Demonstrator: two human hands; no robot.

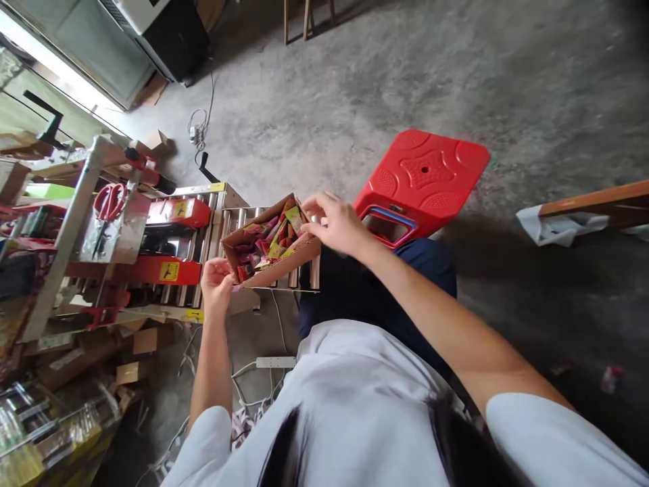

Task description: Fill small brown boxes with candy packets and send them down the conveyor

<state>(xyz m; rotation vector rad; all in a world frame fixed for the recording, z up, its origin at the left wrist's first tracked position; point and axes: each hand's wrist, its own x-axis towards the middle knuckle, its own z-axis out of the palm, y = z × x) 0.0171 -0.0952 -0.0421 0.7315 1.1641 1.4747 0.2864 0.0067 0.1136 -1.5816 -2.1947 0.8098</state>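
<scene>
On the rollers, an open carton of packets, both hands pinching its opposite ends.

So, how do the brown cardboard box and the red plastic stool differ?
The brown cardboard box is matt and open-topped; the red plastic stool has a glossy, patterned seat. The box holds small colourful packets, with the left hand and right hand on it; the stool stands on the grey floor to the right. Both look four-cornered from above.
</scene>
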